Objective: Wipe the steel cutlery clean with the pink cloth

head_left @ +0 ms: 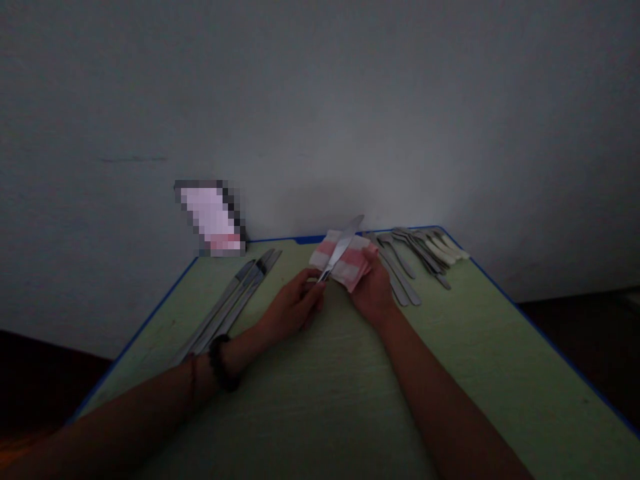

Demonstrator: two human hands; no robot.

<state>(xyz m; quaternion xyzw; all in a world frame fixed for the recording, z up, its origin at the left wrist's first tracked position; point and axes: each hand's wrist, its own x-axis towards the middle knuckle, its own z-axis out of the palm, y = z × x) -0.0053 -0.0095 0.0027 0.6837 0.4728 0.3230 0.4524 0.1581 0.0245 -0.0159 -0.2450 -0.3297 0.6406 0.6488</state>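
My left hand (pixel 296 303) is closed around the handle of a table knife (pixel 343 245), whose blade points up and away to the right. Behind the blade lies a pink and white striped cloth (pixel 325 248), gripped at its right side by my right hand (pixel 374 290). The blade rests against or just over the cloth; I cannot tell how firmly they touch. Left of my left hand, several knives (pixel 235 293) lie side by side on the table, partly hidden by my left forearm.
The green table (pixel 320 400) has a blue edge and stands against a grey wall (pixel 320 100). Right of my hands lie several pieces of cutlery (pixel 425 253), spoons among them, some with pale handles. A blurred-out upright screen (pixel 210 217) leans at the back left corner.
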